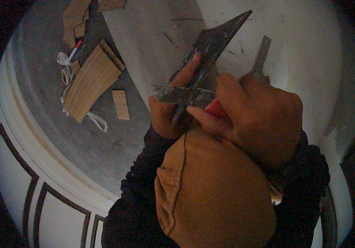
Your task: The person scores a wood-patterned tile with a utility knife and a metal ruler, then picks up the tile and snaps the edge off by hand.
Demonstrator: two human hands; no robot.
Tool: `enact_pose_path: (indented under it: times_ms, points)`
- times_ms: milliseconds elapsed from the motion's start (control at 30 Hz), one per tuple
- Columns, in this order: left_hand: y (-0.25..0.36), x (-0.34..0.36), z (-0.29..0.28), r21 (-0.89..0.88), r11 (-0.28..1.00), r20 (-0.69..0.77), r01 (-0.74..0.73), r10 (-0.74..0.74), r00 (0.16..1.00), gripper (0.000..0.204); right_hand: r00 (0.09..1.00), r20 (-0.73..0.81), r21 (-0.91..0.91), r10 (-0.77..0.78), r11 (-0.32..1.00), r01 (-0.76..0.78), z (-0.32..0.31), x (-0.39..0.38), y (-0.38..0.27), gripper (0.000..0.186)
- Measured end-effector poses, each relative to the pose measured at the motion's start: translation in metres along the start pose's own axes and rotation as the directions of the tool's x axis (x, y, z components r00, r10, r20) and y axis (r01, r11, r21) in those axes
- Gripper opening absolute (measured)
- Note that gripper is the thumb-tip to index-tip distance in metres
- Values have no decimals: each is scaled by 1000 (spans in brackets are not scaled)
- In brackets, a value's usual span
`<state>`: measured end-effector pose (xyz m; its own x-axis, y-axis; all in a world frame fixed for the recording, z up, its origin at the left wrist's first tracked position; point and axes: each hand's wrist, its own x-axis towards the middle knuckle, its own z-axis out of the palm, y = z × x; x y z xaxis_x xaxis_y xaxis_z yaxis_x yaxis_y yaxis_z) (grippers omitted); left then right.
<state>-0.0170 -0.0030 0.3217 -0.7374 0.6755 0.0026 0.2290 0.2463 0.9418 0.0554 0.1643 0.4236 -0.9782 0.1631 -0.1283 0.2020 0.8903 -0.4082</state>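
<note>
My left hand (165,111) is closed around a dark, flat, angular piece (214,43) with pale scratches, its pointed end tilted up toward the far right. One finger lies along its face. In my right hand (260,115) is a red-handled knife-like tool (216,108); its grey, worn front part (177,96) crosses over the left hand and the lower part of the dark piece. Its exact kind is hard to make out in the dim light. Just beyond the right hand, a narrow metal ruler-like strip (262,53) sticks out, its near end hidden.
My brown-clad knee (214,186) rises below the hands. To the left on the grey floor (107,153) lie several wood-look planks (91,82), a small offcut (121,105), white strips (98,122) and a red-and-white stick-like item (76,50). A white panelled wall (62,215) curves along the lower left.
</note>
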Motion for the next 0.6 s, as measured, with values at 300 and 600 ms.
enact_pose_path:
  times_ms: [300,600]
  points:
    - [-16,-4,-5,27,997,-57,-69,71,996,56,999,-37,-95,10,995,-14,10,7,-9,46]
    - [-42,-11,-10,183,979,-91,-89,107,990,54,959,-186,-270,213,928,-258,-17,43,94,38]
